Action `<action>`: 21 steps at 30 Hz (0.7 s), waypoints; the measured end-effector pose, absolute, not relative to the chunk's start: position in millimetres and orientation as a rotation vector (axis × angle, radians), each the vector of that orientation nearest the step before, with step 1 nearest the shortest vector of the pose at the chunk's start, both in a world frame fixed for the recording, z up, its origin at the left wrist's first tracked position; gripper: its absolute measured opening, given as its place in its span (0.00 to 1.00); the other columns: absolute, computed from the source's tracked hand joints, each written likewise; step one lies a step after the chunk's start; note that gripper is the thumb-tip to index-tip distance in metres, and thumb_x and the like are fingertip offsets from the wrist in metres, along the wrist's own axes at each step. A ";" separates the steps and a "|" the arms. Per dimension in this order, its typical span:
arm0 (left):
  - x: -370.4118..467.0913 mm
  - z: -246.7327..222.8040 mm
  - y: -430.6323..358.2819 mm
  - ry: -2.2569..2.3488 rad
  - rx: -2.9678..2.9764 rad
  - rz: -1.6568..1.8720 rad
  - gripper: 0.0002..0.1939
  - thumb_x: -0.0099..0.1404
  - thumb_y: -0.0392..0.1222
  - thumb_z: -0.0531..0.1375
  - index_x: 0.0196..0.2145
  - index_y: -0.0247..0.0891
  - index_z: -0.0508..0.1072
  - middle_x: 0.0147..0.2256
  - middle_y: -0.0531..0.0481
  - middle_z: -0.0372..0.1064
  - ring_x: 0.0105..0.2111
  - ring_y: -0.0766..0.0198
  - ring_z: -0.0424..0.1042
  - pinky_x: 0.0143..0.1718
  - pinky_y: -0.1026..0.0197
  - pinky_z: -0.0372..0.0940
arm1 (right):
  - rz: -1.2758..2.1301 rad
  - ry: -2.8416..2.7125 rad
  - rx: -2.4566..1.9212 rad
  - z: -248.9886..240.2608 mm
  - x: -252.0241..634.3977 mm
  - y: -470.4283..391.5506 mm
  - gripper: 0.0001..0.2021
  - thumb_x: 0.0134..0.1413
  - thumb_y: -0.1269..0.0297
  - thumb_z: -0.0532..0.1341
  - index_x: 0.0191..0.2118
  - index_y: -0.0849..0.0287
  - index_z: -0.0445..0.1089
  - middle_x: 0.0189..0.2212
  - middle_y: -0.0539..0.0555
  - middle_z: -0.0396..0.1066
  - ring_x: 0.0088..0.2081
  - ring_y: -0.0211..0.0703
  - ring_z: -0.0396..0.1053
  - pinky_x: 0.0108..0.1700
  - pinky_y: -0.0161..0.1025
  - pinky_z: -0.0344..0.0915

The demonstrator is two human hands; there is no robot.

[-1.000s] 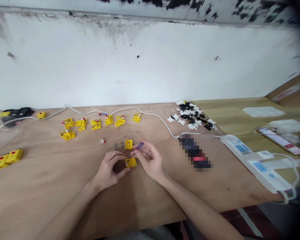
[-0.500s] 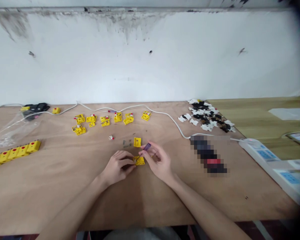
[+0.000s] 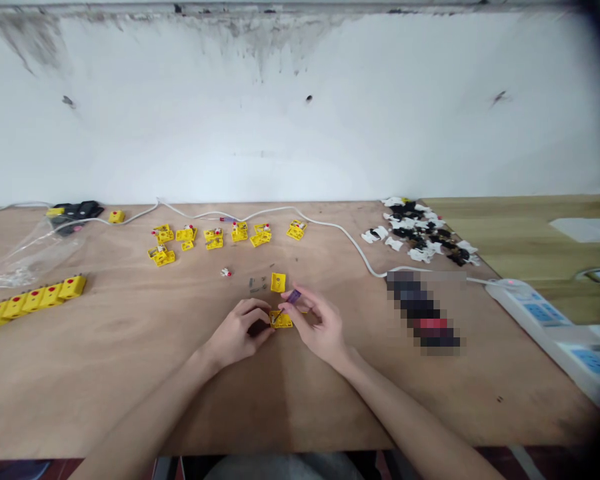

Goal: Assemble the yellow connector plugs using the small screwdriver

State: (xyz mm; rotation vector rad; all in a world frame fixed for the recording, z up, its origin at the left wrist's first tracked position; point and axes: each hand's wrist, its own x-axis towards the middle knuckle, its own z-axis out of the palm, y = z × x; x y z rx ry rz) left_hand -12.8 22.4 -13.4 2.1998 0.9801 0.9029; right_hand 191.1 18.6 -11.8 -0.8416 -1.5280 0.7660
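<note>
My right hand (image 3: 322, 325) grips a screwdriver with a purple handle (image 3: 293, 296), its shaft slanting down to the left. The tip reaches into an open yellow housing (image 3: 281, 321) lying on the wooden table. At the housing's left edge, the fingertips of my left hand (image 3: 241, 332) hold it in place. Just behind it sits a separate yellow cover (image 3: 279, 282). Small metal parts (image 3: 257, 285) lie left of that cover, and farther left is a small white and red piece (image 3: 226, 272).
Several opened yellow housings (image 3: 214, 239) stretch along the back. A row of yellow units (image 3: 35, 299) is at the left, near a clear bag (image 3: 27, 257). Black and white parts (image 3: 420, 230) are piled back right. A white cable (image 3: 350, 239) leads to a power strip (image 3: 545, 313).
The view has shifted slightly, moving most of the table's items a little to the right. Both hands keep nearly the same pose around the housing.
</note>
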 end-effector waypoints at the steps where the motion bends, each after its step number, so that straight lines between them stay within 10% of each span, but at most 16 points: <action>1: -13.0 -13.6 22.8 0.988 2.195 0.898 0.04 0.64 0.35 0.63 0.37 0.41 0.73 0.48 0.43 0.73 0.48 0.56 0.73 0.50 0.52 0.70 | 0.757 -1.533 -0.841 -12.0 190.7 18.3 0.22 0.62 0.71 0.63 0.60 0.49 0.66 0.46 0.56 0.77 0.41 0.43 0.79 0.43 0.41 0.79; 21: -12.2 -15.5 25.2 1.009 2.207 0.871 0.08 0.63 0.37 0.65 0.39 0.42 0.70 0.44 0.49 0.77 0.50 0.56 0.74 0.58 0.47 0.62 | 0.585 -1.949 -0.696 33.3 189.7 21.3 0.22 0.64 0.76 0.58 0.60 0.48 0.67 0.49 0.55 0.75 0.49 0.44 0.75 0.51 0.44 0.75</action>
